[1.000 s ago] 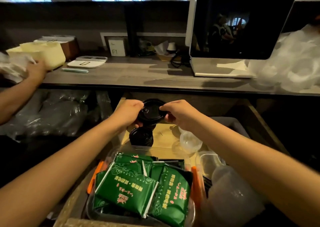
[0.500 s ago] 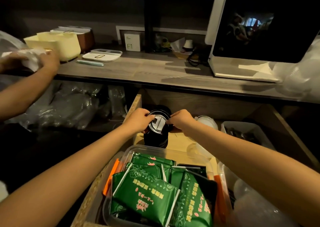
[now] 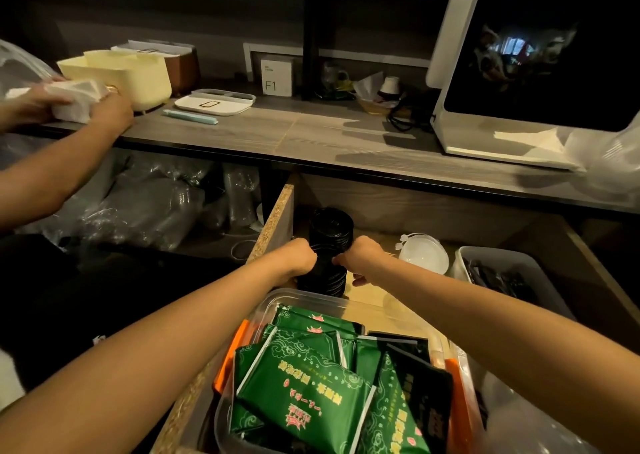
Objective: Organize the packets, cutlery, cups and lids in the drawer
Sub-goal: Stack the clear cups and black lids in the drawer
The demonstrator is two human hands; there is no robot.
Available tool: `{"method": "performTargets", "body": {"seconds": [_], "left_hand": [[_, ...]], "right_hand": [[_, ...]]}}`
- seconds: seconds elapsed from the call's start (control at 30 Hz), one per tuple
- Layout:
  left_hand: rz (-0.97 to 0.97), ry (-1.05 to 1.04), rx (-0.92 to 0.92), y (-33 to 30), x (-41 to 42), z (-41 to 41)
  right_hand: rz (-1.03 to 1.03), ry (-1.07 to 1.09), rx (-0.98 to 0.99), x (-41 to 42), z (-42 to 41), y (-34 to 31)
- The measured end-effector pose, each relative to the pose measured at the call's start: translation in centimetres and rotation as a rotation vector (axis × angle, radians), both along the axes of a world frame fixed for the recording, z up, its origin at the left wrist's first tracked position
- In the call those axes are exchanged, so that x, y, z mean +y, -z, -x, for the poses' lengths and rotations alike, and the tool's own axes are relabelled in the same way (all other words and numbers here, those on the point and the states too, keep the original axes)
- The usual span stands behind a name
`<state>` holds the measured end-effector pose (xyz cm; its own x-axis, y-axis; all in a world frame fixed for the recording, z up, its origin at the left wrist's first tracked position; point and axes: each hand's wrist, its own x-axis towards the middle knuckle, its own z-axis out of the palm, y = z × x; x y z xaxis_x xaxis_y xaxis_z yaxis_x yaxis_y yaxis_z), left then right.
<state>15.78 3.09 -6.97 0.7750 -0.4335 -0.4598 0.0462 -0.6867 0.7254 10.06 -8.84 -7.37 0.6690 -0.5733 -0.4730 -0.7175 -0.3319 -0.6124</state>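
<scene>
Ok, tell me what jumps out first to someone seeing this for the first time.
The eye lands on the green packets heaped in a clear tub at the near end of the open drawer. Just beyond, the left hand and right hand grip a tall stack of black lids by the drawer's left wall. A dark screen stands on the counter, upper right.

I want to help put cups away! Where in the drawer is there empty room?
Bare wood shows between the black lid stack and the clear lids. The near end is crowded by the packet tub; the grey cutlery bin fills the right.
</scene>
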Motion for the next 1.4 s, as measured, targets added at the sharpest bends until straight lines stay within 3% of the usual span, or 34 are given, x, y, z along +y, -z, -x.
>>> {"method": "performTargets", "body": {"seconds": [0.13,0.27,0.4,0.57,0.7,0.83,1.1,1.27,1.4], "left_hand": [[-0.018,0.008,0.175,-0.2,-0.3,0.4],[-0.004,-0.110,0.376,-0.4,-0.4,0.2],[0.044,-0.153,0.433,-0.2,-0.3,-0.1],[0.020,-0.138,0.414,-0.5,-0.3,0.1],[-0.040,-0.061,0.367,0.0,0.1,-0.1],[-0.086,0.080,0.234,0.0,0.9,-0.3],[-0.378,0.387,-0.001,-2.0,0.3,2.1],[-0.362,0.525,0.136,-2.1,-1.3,3.5],[-0.430,0.693,0.211,-2.0,-3.5,4.5]], "right_hand": [[-0.248,-0.008,0.132,0.4,0.1,0.7],[-0.403,0.011,0.070,0.0,0.0,1.5],[-0.532,0.076,0.000,-0.4,-0.3,1.6],[-0.475,0.043,0.039,-0.5,-0.1,1.5],[-0.326,-0.129,0.239,-1.5,1.1,1.1],[-0.407,-0.300,0.296,-2.7,2.6,0.7],[-0.611,-0.544,0.337,-3.6,5.9,-0.3],[-0.609,-0.474,0.255,-4.5,8.1,-2.0],[-0.506,-0.311,0.056,-7.0,11.0,-3.9]]}}
